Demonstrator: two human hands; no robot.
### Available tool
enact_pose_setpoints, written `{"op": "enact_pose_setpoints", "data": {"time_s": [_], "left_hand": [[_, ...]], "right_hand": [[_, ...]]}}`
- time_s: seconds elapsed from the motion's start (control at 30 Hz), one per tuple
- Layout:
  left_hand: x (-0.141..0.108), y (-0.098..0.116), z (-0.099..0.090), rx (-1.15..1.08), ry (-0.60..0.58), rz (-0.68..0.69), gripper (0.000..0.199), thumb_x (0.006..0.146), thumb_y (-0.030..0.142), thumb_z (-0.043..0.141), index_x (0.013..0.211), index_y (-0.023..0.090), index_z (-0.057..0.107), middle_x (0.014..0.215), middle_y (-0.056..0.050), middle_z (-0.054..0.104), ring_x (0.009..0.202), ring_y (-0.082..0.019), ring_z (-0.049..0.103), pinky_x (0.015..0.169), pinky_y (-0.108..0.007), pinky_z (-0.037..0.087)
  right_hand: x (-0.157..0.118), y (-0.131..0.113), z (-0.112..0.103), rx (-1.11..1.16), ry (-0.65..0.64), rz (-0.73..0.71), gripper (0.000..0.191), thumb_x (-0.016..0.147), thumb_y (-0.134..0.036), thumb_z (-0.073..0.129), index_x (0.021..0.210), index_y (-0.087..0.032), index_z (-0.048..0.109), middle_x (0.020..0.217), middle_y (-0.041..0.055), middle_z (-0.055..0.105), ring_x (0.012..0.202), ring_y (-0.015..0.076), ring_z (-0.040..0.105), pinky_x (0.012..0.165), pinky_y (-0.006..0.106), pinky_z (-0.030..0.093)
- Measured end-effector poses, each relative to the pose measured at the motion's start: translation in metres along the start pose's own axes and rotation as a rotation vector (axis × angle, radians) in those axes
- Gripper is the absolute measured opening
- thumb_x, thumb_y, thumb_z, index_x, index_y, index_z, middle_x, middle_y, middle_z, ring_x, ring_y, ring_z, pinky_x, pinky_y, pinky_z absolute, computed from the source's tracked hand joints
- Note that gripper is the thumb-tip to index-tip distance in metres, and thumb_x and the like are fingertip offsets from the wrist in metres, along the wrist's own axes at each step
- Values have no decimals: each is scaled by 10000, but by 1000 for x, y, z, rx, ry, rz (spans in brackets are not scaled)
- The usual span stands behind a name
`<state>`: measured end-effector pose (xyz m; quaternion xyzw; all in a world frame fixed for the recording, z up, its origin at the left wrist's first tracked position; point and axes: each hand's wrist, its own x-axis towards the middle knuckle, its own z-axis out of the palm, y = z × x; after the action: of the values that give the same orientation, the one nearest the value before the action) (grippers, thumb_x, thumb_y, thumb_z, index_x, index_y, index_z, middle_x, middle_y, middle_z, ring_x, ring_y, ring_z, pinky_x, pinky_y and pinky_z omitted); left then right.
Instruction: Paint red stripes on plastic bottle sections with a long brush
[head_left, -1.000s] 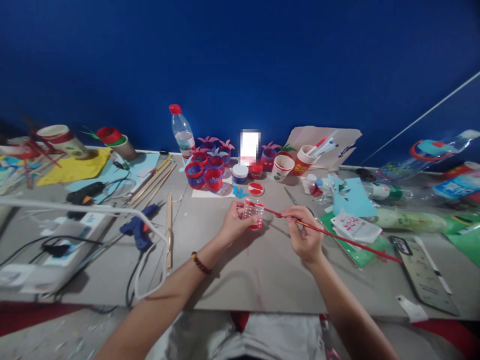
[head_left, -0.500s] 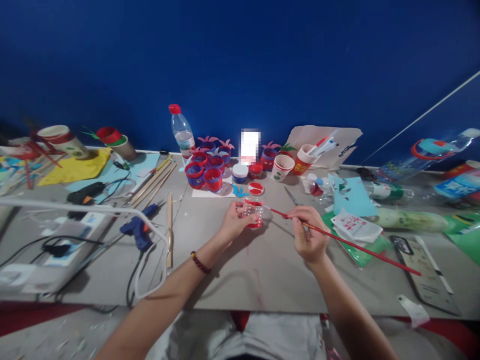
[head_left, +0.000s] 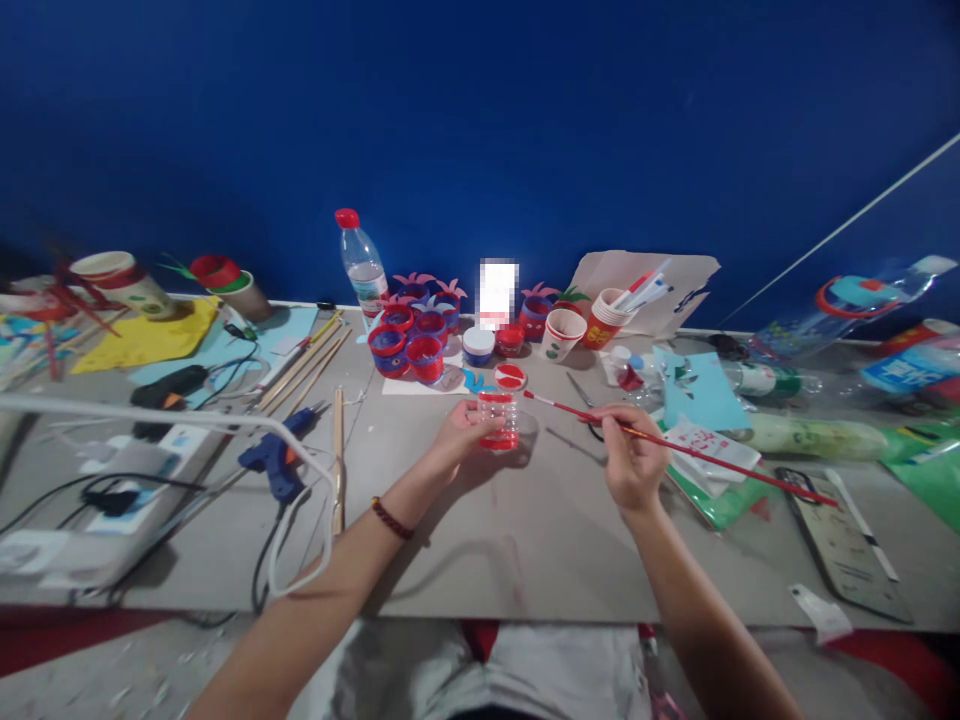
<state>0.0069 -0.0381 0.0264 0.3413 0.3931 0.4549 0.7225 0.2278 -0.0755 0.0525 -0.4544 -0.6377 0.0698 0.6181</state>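
My left hand is closed around a clear, ribbed piece of plastic bottle with red paint at its top and bottom. A long red paintbrush is pinched in my right hand. Its red tip points left and sits a short way right of the bottle piece, apart from it. Just beyond the bottle piece lies a round lid with red paint. Behind that stand an open pot of red paint and a white-lidded jar.
Several red and purple painted cups stand at the back by a water bottle. To the left are a blue glue gun, wooden sticks and a power strip. On the right are scissors, plastic bottles and a phone.
The brush tip has come off the bottle piece and moved right with my right hand. My left hand has shifted slightly left, turning the bottle piece a little.
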Motion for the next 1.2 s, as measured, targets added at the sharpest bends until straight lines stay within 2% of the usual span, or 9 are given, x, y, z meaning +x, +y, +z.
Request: {"op": "enact_pose_setpoints", "data": {"time_s": [0.13, 0.23, 0.37, 0.53, 0.9, 1.07, 1.2], "left_hand": [[1, 1, -2, -15, -19, -3, 507, 676, 279, 878, 1070, 129, 597, 1093, -186, 714, 979, -304, 703, 894, -537, 540], [2, 1, -3, -4, -48, -5, 537, 673, 299, 878, 1103, 133, 601, 1124, -185, 698, 996, -307, 695, 893, -540, 540], [2, 0, -6, 2, -93, -1, 546, 694, 317, 862, 1131, 136, 591, 1128, -174, 693, 980, -290, 693, 878, -517, 553], [3, 0, -9, -6, -125, 8, 500, 727, 277, 832, 1137, 130, 586, 1141, -183, 694, 978, -293, 695, 875, -518, 552], [5, 5, -11, 13, -152, -21, 514, 727, 306, 807, 1156, 112, 600, 1112, -175, 706, 1015, -299, 690, 903, -506, 540], [6, 4, -12, -2, -126, -19, 494, 747, 293, 790, 1157, 112, 582, 1138, -190, 706, 1015, -306, 699, 889, -492, 548], [6, 4, -11, 13, -98, -43, 495, 734, 301, 797, 1139, 117, 582, 1114, -176, 710, 997, -296, 702, 888, -484, 553]], "right_hand": [[-1, -3, 2, 179, -4, 160, 134, 925, -277, 588, 868, -206, 686, 798, 44, 716, 700, 183, 688, 636, 320, 549], [-2, -7, 5, 225, -52, 219, 137, 924, -295, 600, 868, -207, 689, 790, 44, 730, 676, 174, 693, 619, 308, 557], [-1, -8, 6, 185, -93, 209, 132, 920, -283, 601, 867, -207, 694, 783, 45, 738, 660, 165, 677, 579, 282, 539], [0, -6, 5, 113, -94, 175, 142, 925, -253, 577, 859, -204, 694, 778, 46, 737, 677, 164, 664, 616, 282, 536], [2, -2, 3, 120, -53, 260, 152, 907, -313, 618, 838, -204, 697, 772, 50, 741, 654, 158, 661, 627, 282, 542], [-2, 7, 4, 306, 45, 363, 179, 881, -385, 681, 863, -207, 698, 771, 41, 751, 652, 176, 709, 598, 291, 556], [-6, 11, 7, 461, 39, 471, 232, 875, -427, 691, 867, -197, 713, 727, 48, 757, 642, 201, 727, 574, 315, 569]]}}
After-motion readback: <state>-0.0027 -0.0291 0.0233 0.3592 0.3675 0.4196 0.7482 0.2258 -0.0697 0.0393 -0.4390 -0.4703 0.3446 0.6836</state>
